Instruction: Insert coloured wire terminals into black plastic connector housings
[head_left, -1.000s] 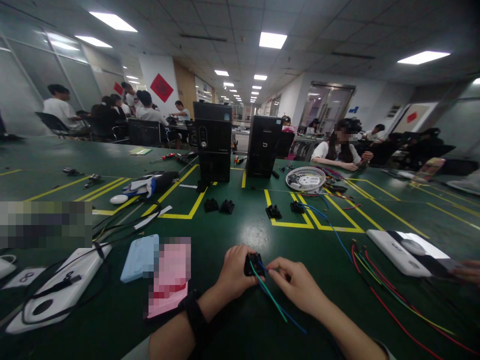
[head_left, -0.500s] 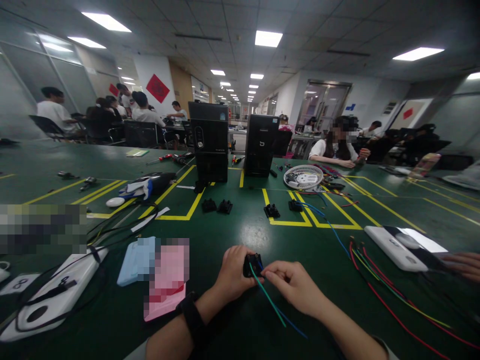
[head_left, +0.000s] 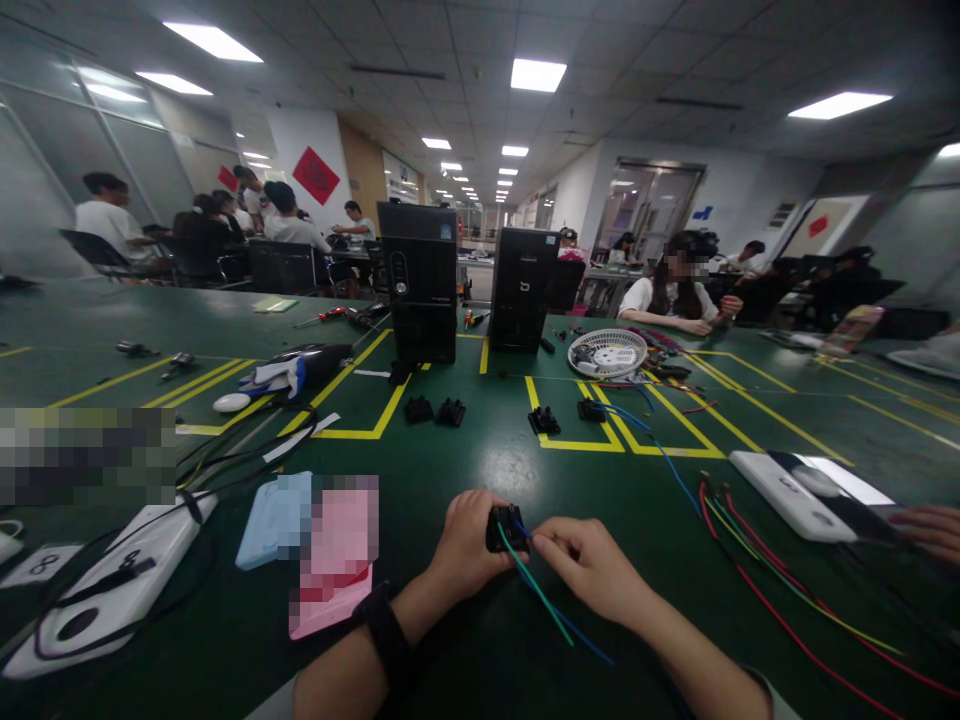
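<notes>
My left hand [head_left: 463,547] is closed round a small black plug housing [head_left: 504,526] just above the green table [head_left: 480,450]. My right hand [head_left: 589,566] pinches thin wires at the housing's right side. A green wire [head_left: 536,592] and a blue wire [head_left: 581,635] trail from the housing down toward me. A black band sits on my left wrist [head_left: 384,628].
Several black plug housings [head_left: 435,410] lie ahead in yellow-taped boxes. Loose red, green and blue wires [head_left: 757,570] lie to the right by a white device [head_left: 802,495]. Two black computer towers [head_left: 420,285] and a white fan grille [head_left: 607,353] stand farther back. A pink and a blue case [head_left: 315,545] lie left. Another person's hand [head_left: 930,528] rests at the right edge.
My right hand has shifted its pinch slightly at the housing; the wires moved a little with it. My left hand has kept its hold.
</notes>
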